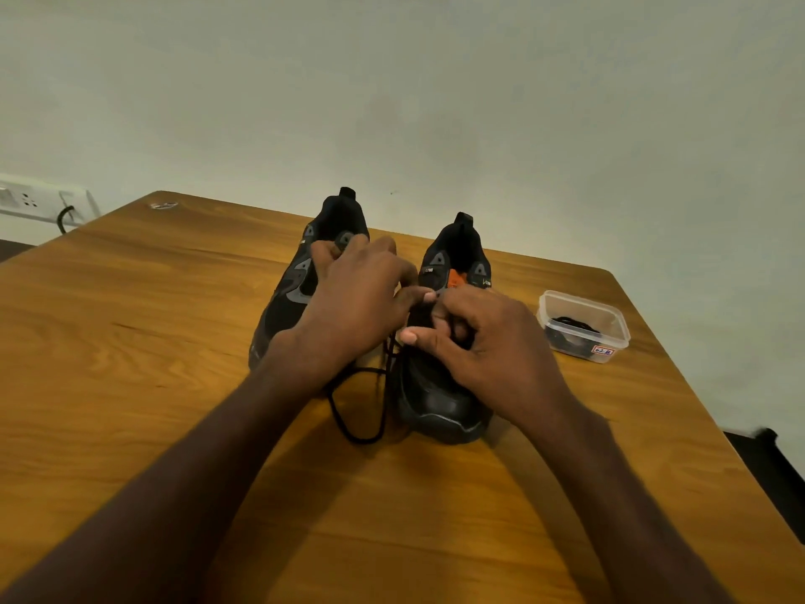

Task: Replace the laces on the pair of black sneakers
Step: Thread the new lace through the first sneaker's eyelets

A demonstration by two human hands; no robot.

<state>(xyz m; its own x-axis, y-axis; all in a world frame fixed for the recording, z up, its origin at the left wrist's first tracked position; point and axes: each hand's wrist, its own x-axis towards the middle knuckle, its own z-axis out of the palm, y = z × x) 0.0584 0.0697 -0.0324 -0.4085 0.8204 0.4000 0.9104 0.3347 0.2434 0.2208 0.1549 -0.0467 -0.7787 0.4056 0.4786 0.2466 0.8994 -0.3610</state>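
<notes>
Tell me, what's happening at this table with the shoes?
A person is working on the laces of a pair of black sneakers on a wooden table. Both hands, left hand and right hand, pinch the black lace at the right sneaker; a loop of it trails onto the table. The left sneaker waits alongside. A clear plastic tub at the right holds more black laces.

Two sneakers stand side by side on the table [174,298], the left sneaker [296,294] beside the right sneaker [440,398]. A lace [348,411] lies between them; a container [583,326] sits to the right.
</notes>
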